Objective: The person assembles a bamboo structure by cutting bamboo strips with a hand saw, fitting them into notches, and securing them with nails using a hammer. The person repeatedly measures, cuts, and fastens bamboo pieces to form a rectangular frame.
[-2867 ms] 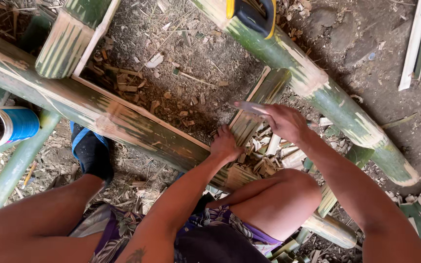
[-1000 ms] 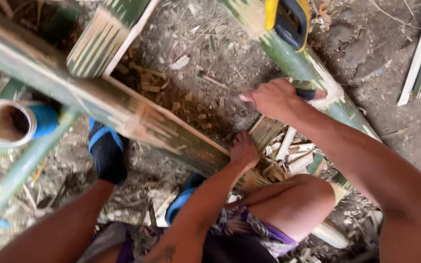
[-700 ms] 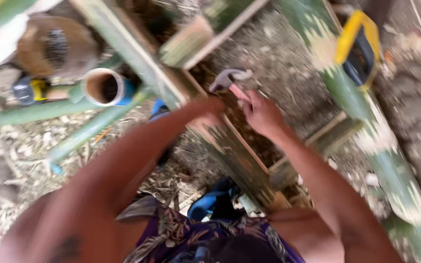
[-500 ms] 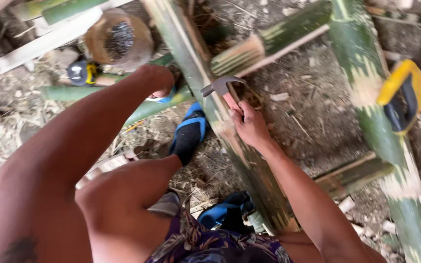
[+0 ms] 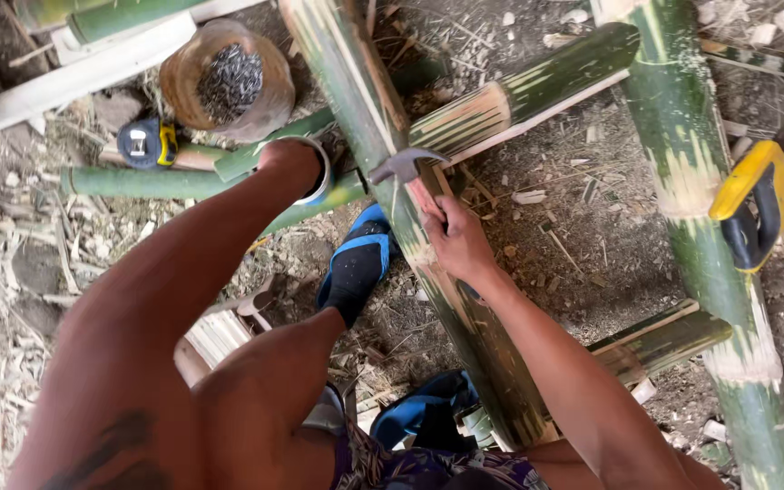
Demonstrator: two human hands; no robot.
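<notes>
My right hand [image 5: 455, 240] grips the wooden handle of a claw hammer [image 5: 406, 165], whose steel head rests on the long green bamboo pole [image 5: 483, 345] running from the top centre down to my lap. My left hand [image 5: 290, 161] reaches out to a small round can [image 5: 321, 181] left of that pole. Its fingers dip into the can's mouth and are hidden. A split bamboo crosspiece [image 5: 524, 95] meets the pole just right of the hammer head.
A brown pot of dark nails [image 5: 229, 83] and a tape measure [image 5: 147, 143] lie at upper left. A yellow-handled saw [image 5: 755, 213] leans on the right bamboo pole [image 5: 696, 181]. A blue sandal [image 5: 356, 263] is on my foot. Bamboo shavings cover the dirt.
The view has swung left. My left arm left the lower crosspiece and stretched to the can. My right hand moved up along the pole and now holds the hammer.
</notes>
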